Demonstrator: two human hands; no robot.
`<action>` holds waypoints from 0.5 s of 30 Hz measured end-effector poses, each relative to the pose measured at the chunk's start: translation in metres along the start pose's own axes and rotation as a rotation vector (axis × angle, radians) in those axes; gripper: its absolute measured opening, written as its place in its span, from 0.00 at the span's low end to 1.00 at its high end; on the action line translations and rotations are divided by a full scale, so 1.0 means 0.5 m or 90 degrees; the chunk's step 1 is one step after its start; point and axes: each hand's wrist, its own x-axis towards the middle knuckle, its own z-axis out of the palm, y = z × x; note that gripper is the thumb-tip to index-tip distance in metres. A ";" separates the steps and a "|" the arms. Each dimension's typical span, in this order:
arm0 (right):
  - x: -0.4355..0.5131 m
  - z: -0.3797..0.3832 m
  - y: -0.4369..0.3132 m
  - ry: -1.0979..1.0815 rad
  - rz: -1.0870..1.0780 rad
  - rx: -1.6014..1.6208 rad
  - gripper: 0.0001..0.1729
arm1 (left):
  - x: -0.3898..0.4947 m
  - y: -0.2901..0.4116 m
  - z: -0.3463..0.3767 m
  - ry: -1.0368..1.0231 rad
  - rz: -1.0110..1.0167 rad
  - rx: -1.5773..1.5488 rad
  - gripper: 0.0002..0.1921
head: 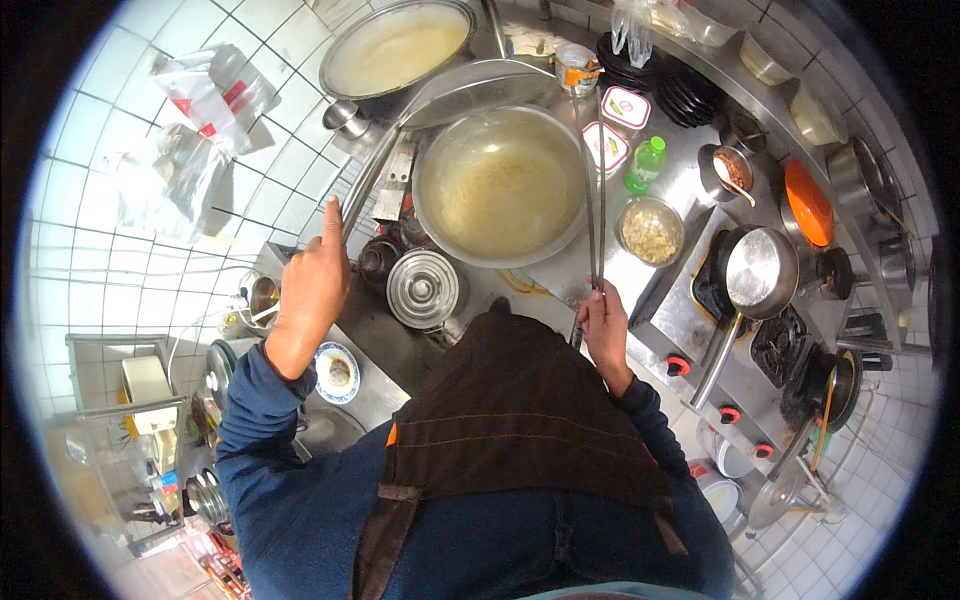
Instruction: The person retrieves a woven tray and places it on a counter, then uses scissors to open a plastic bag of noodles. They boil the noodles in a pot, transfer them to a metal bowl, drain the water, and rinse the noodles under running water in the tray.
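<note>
My left hand grips the metal handle of a wide round skimmer, index finger stretched out. Its see-through head hangs over the back rim of a large metal pot. Pale noodles lie in cloudy liquid inside that pot. In my right hand is a pair of long dark chopsticks, pointing away from me along the pot's right side. Their tips are apart and hold nothing. Left of the pot's near side stands a lidded metal canister.
Behind is another wide pot of pale liquid. To the right are a green-capped bottle, a bowl of pale chopped food and a saucepan on a gas stove. A blue-rimmed dish sits near my left forearm.
</note>
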 end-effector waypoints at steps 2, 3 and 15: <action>0.005 0.000 0.009 -0.008 -0.002 0.012 0.18 | -0.007 -0.002 -0.004 0.014 -0.003 -0.050 0.40; 0.007 0.001 0.015 -0.011 -0.002 0.019 0.19 | -0.009 -0.006 -0.006 0.027 0.002 -0.084 0.39; 0.029 -0.006 0.011 -0.131 0.049 -0.171 0.17 | 0.066 -0.086 -0.120 -0.259 -0.246 -0.856 0.22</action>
